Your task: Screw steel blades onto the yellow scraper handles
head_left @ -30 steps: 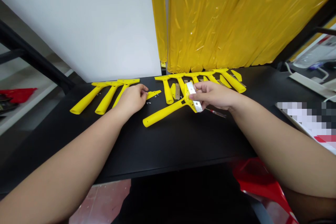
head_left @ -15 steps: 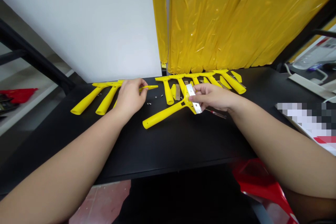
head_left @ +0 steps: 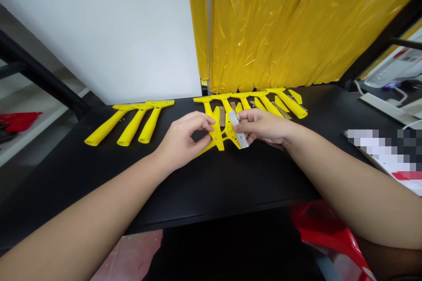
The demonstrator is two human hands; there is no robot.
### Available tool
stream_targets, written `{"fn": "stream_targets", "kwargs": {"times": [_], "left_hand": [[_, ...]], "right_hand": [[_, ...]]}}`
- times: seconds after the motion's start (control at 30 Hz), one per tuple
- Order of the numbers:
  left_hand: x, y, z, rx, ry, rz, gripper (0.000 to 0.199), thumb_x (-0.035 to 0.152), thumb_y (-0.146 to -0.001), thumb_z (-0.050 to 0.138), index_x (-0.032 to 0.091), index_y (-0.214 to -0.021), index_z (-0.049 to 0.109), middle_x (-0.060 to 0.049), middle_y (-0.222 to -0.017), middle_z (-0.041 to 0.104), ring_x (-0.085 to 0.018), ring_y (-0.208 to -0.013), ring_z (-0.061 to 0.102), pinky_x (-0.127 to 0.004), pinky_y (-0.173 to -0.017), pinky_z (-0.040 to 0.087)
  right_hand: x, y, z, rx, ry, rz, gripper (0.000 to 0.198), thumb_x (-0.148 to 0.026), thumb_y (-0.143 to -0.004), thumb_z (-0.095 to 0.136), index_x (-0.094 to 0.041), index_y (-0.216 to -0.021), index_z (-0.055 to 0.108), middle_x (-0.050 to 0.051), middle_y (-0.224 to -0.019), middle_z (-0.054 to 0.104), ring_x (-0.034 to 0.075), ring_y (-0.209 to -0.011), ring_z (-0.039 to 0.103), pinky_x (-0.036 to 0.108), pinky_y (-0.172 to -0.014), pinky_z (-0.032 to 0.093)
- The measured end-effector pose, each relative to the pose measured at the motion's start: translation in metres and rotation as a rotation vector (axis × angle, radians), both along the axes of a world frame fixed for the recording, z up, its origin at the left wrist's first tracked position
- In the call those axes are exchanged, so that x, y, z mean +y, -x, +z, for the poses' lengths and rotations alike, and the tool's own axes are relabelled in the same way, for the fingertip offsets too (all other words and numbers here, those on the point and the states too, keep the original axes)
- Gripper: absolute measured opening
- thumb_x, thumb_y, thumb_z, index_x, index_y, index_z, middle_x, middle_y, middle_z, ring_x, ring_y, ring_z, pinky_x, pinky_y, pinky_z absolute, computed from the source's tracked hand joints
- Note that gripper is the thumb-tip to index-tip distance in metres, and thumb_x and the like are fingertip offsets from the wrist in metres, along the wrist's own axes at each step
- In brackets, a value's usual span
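My right hand (head_left: 265,125) pinches a yellow scraper (head_left: 232,136) by its head, with a silver metal blade (head_left: 240,131) lying against that head. The scraper's handle points down to the left and is partly hidden by my left hand (head_left: 184,140). Between the thumb and fingers of that left hand is a flat yellow clamp plate (head_left: 216,132) with small holes. It stands just left of the scraper head, over the neck in this view; whether they touch I cannot tell.
Three yellow scraper handles (head_left: 151,122) lie on the black table (head_left: 211,189) at the left. Several more handles (head_left: 268,104), loose plates and blades lie at the back right. A thin screwdriver (head_left: 272,144) shows partly beneath my right hand. Yellow plastic sheeting (head_left: 263,22) hangs behind.
My left hand has moved right with the clamp plate, from near the left handles to beside the scraper head. The plate has turned more upright. The right hand stays nearly in place.
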State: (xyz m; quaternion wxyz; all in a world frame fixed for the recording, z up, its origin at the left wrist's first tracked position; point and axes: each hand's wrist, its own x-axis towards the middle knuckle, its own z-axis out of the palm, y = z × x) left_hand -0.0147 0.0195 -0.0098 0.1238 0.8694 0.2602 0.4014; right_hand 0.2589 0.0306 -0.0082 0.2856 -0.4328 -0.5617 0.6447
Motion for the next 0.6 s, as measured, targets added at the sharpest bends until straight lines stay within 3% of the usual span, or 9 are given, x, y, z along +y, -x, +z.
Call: {"fn": "stream_targets", "kwargs": {"times": [0.17, 0.43, 0.6], "left_hand": [[-0.002, -0.001, 0.000, 0.022, -0.027, -0.021, 0.015, 0.006, -0.090, 0.068, 0.020, -0.094, 0.067, -0.009, -0.115, 0.075, -0.019, -0.108, 0.074, -0.034, -0.094, 0.062], [-0.011, -0.003, 0.007, 0.114, -0.016, -0.027, 0.006, 0.021, -0.099, 0.072, 0.022, -0.105, 0.072, -0.009, -0.122, 0.073, -0.022, -0.114, 0.073, -0.040, -0.103, 0.060], [-0.013, -0.005, 0.008, 0.166, 0.014, -0.039, 0.011, 0.024, -0.103, 0.067, 0.023, -0.111, 0.074, -0.009, -0.124, 0.075, -0.023, -0.117, 0.074, -0.039, -0.106, 0.059]], "right_hand": [[-0.003, 0.006, 0.000, -0.003, -0.027, -0.020, 0.025, -0.030, -0.079, 0.095, -0.019, -0.086, 0.074, 0.000, -0.068, 0.075, 0.011, -0.057, 0.071, 0.020, -0.053, 0.063], [-0.010, 0.020, 0.001, 0.047, -0.050, -0.016, 0.038, -0.031, -0.071, 0.099, -0.018, -0.093, 0.070, -0.003, -0.068, 0.073, 0.010, -0.057, 0.070, 0.018, -0.053, 0.061], [-0.014, 0.024, 0.001, 0.070, -0.067, -0.050, 0.048, -0.022, -0.080, 0.088, -0.025, -0.112, 0.052, -0.008, -0.068, 0.072, 0.011, -0.053, 0.067, 0.021, -0.052, 0.059]]}}
